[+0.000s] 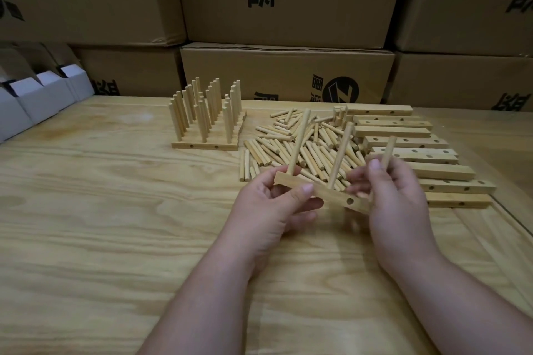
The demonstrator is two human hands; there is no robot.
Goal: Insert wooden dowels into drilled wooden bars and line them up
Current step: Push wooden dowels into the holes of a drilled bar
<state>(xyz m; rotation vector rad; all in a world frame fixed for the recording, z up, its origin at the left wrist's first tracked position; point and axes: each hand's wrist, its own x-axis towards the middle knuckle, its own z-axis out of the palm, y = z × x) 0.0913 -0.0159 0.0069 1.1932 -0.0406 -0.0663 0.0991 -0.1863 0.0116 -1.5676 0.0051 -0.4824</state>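
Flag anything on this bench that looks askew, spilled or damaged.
Nothing looks damaged. The loose dowels lie in a jumbled heap, not sorted. In the bar held by the left hand, the two seated dowels lean slightly apart, not parallel.

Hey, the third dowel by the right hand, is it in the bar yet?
Cannot tell. The right hand pinches the third dowel upright over the bar, hiding its lower end.

Tilted bar point(331, 196), two upright dowels point(298, 144); third dowel point(388, 151) alongside
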